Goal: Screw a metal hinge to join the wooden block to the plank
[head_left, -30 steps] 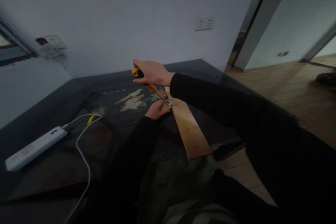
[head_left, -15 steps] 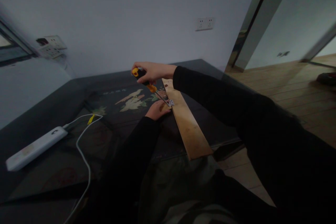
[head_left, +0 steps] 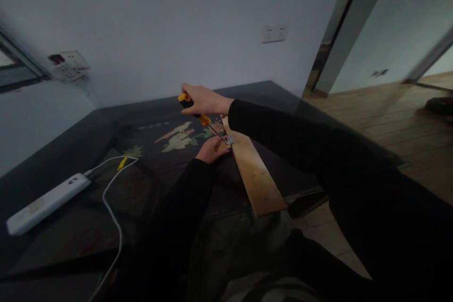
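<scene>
My right hand is wrapped round the yellow-and-black handle of a screwdriver, which slants down to the right. Its tip meets a small silvery hinge with holes, lying at the left edge of a wooden board. Close against that edge, my left hand has its fingers closed at the hinge, beside the screwdriver tip. Any screw under the tip is too small to make out. The far part of the board is partly hidden by my right hand and sleeve.
The board lies on a dark table with a bird-and-flower picture, its near end at the table's front edge. At left rests a white power strip with a white cable and yellow tag. A wall with sockets stands behind.
My right hand has turned a little on the screwdriver handle, and its wrist and forearm have dropped slightly. The left hand, hinge and board stay in place.
</scene>
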A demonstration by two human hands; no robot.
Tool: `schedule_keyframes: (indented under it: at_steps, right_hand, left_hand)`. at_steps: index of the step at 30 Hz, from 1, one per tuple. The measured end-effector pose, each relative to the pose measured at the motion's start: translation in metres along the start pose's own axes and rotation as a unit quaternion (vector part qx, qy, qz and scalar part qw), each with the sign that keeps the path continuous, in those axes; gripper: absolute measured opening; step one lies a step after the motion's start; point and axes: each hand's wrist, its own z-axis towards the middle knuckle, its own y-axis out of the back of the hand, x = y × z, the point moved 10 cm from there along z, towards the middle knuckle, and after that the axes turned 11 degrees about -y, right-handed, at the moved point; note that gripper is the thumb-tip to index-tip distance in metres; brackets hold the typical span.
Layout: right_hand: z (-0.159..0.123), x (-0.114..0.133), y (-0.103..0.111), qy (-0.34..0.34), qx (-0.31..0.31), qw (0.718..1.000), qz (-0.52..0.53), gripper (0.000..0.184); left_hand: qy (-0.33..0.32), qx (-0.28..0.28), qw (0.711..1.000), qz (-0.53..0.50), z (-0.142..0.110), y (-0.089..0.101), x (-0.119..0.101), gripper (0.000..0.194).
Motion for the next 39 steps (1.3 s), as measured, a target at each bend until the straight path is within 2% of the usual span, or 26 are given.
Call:
schedule_keyframes:
  at_steps: [3,7,10,13,18,20,23,26,29,32,35,39]
  right_hand:
    - [-0.004,0.001,-0.003,-0.012,0.051,0.997,0.051,0.037]
    - [-0.015,0.0,-0.011,-0.069,0.174,0.976,0.113,0.035]
    - [-0.021,0.001,-0.012,-0.084,0.213,0.965,0.126,0.034]
    - [-0.016,0.002,-0.009,-0.065,0.178,0.977,0.101,0.032]
    - [-0.007,0.001,0.009,-0.026,0.017,0.999,0.01,0.039]
    - [-0.006,-0.003,0.011,-0.039,-0.01,0.999,0.007,0.04]
    - [-0.008,-0.006,0.01,-0.049,0.009,0.998,0.039,0.038]
    - [-0.011,-0.005,0.005,-0.039,0.071,0.992,0.092,0.039]
    - [-0.015,-0.009,-0.001,-0.067,0.149,0.976,0.142,0.041]
    - [-0.019,-0.012,-0.003,-0.091,0.183,0.966,0.159,0.046]
    - [-0.019,-0.009,0.002,-0.072,0.149,0.979,0.122,0.045]
    - [-0.013,-0.007,0.014,-0.032,0.021,0.999,0.013,0.042]
  left_hand:
    - [0.001,-0.001,1.0,-0.004,-0.001,-0.001,0.001,0.055]
    - [0.007,-0.003,1.0,-0.006,-0.003,-0.002,0.004,0.057]
    - [0.011,-0.008,1.0,-0.013,-0.003,-0.002,0.005,0.057]
    - [0.009,-0.009,1.0,-0.012,-0.003,-0.001,0.004,0.057]
    - [0.01,0.004,1.0,0.005,-0.001,0.0,0.002,0.056]
    - [0.012,0.004,1.0,0.006,-0.001,0.0,0.002,0.056]
    - [0.014,0.006,1.0,0.006,-0.001,-0.002,0.004,0.055]
    - [0.015,0.004,1.0,-0.006,-0.002,-0.004,0.006,0.054]
    - [0.013,-0.005,1.0,-0.02,-0.003,-0.003,0.006,0.055]
    - [0.015,-0.007,1.0,-0.017,-0.003,-0.002,0.005,0.054]
    - [0.017,-0.006,1.0,-0.012,-0.003,-0.001,0.003,0.053]
    - [0.01,0.003,1.0,-0.002,-0.002,0.0,0.0,0.054]
